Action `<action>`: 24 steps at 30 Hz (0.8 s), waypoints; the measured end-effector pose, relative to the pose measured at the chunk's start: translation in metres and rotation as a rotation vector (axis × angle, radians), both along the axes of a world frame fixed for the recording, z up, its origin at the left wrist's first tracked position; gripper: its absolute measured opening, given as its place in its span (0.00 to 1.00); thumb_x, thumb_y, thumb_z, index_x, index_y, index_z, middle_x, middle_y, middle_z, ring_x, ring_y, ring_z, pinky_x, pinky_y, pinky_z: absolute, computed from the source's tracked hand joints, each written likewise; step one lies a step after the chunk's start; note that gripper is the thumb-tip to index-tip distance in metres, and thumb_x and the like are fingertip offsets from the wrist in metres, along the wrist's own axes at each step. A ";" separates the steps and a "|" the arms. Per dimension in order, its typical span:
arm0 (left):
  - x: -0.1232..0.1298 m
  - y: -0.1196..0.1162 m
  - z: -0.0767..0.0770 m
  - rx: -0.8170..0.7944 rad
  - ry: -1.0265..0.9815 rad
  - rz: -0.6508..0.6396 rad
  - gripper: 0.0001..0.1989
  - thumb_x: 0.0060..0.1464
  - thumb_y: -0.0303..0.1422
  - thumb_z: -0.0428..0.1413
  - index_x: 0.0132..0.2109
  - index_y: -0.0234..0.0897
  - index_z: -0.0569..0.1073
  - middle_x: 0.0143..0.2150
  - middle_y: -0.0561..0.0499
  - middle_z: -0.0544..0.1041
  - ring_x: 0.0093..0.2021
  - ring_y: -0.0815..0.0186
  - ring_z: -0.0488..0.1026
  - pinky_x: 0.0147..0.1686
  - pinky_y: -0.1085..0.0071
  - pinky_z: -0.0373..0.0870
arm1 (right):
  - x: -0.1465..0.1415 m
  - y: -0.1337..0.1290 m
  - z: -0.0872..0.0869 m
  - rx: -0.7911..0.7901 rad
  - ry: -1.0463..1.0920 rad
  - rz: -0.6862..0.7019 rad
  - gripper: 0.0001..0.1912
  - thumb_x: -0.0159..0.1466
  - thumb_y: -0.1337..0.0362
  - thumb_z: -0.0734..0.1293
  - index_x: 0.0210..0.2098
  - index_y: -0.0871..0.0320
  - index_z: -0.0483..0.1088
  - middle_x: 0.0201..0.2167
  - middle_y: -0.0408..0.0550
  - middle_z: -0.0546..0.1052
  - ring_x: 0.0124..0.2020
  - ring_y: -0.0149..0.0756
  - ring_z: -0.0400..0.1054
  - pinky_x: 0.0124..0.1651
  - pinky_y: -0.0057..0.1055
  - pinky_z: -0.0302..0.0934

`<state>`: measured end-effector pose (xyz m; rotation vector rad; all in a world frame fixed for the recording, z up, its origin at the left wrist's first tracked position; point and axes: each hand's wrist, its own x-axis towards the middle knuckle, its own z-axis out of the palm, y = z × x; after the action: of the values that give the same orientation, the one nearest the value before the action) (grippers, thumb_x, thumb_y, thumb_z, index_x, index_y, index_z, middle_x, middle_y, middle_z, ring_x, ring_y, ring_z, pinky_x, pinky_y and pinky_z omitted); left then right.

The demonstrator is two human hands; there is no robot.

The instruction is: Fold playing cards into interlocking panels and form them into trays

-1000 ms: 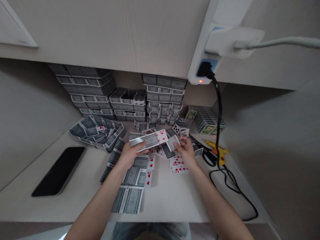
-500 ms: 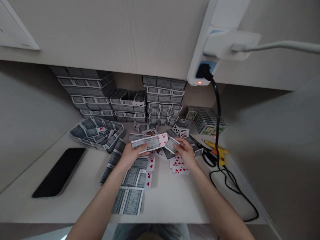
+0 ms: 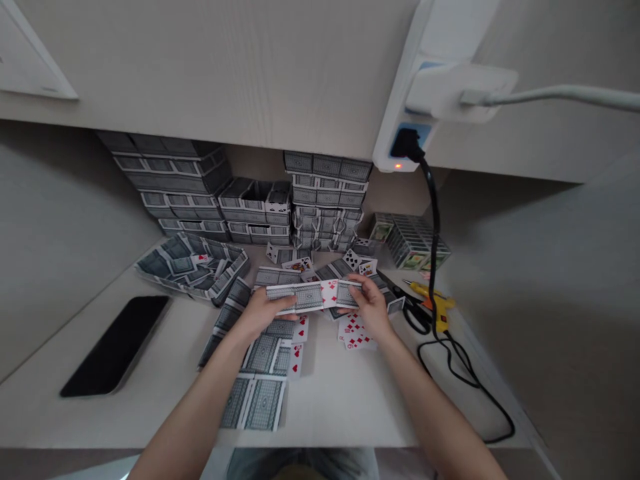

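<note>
Both sets of fingers narrow, pinching card. Your left hand (image 3: 263, 312) grips the left end of a strip of cards (image 3: 309, 297), thumb on top; your right hand (image 3: 370, 307) holds a grey-backed card (image 3: 346, 293) at the right end, thumb likewise uppermost. Strip sits nearly level above the desk (image 3: 330, 400), over loose cards, backs up except for a diamond face (image 3: 329, 293) beside the right-hand card. Cannot tell whether those two overlap or merely meet. Judgement: a lining-up step, so sight along the long edges and true the right-hand card against them before pressing. Support the middle from beneath; a strip this thin will likely bow or twist if the wrists tilt unequally. Pinch lightly, to avoid creasing. Mind the red-faced cards (image 3: 357, 337) just below your right wrist; a dropped elbow could scatter them.
</note>
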<state>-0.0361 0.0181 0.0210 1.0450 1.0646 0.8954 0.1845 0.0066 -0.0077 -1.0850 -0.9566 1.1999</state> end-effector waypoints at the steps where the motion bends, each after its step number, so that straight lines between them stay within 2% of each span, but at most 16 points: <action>1: 0.000 0.000 0.000 -0.002 0.001 -0.007 0.18 0.38 0.32 0.60 0.40 0.31 0.72 0.38 0.45 0.76 0.37 0.59 0.73 0.28 0.66 0.74 | 0.000 0.000 0.000 0.006 -0.009 0.003 0.17 0.51 0.60 0.66 0.40 0.50 0.65 0.38 0.45 0.66 0.31 0.35 0.65 0.19 0.30 0.66; 5: -0.002 0.000 0.001 -0.007 0.011 -0.034 0.18 0.37 0.32 0.60 0.40 0.32 0.73 0.36 0.46 0.77 0.36 0.58 0.73 0.28 0.66 0.74 | 0.000 0.000 0.002 0.010 -0.065 0.031 0.18 0.50 0.60 0.66 0.42 0.50 0.66 0.37 0.45 0.67 0.27 0.32 0.65 0.19 0.30 0.67; 10: -0.003 0.000 0.003 -0.018 0.031 -0.056 0.17 0.37 0.33 0.60 0.39 0.32 0.73 0.37 0.46 0.76 0.36 0.59 0.73 0.27 0.67 0.74 | 0.005 0.001 0.004 0.016 -0.193 0.148 0.23 0.43 0.62 0.71 0.40 0.54 0.69 0.36 0.45 0.68 0.26 0.29 0.64 0.18 0.25 0.64; 13: -0.003 -0.001 0.005 -0.009 0.044 -0.066 0.19 0.37 0.33 0.60 0.40 0.32 0.72 0.38 0.47 0.76 0.36 0.60 0.73 0.28 0.67 0.74 | 0.008 0.002 0.003 0.015 -0.239 0.171 0.25 0.40 0.62 0.72 0.40 0.55 0.70 0.35 0.44 0.69 0.22 0.26 0.63 0.18 0.25 0.62; 16: -0.005 -0.001 0.006 0.008 0.055 -0.088 0.18 0.38 0.34 0.59 0.40 0.32 0.72 0.37 0.47 0.76 0.36 0.60 0.73 0.27 0.67 0.74 | 0.007 0.000 0.002 -0.002 -0.246 0.186 0.25 0.41 0.62 0.72 0.40 0.54 0.69 0.32 0.42 0.69 0.17 0.24 0.60 0.18 0.26 0.60; 19: -0.006 -0.001 0.005 0.013 0.072 -0.112 0.17 0.37 0.34 0.59 0.37 0.31 0.72 0.36 0.47 0.76 0.34 0.60 0.73 0.26 0.68 0.74 | 0.005 -0.002 0.001 -0.019 -0.257 0.203 0.23 0.42 0.61 0.72 0.38 0.55 0.69 0.30 0.42 0.70 0.17 0.24 0.60 0.16 0.25 0.58; 24: -0.003 -0.001 0.004 -0.002 0.071 -0.070 0.17 0.37 0.33 0.60 0.38 0.32 0.72 0.37 0.47 0.76 0.34 0.61 0.73 0.25 0.69 0.74 | 0.000 -0.004 0.002 -0.036 -0.215 0.236 0.21 0.45 0.61 0.71 0.39 0.56 0.67 0.25 0.40 0.69 0.16 0.22 0.57 0.15 0.22 0.56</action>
<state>-0.0388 0.0168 0.0247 1.1123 1.0811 0.8057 0.1845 0.0025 -0.0059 -1.1709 -1.2609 1.3124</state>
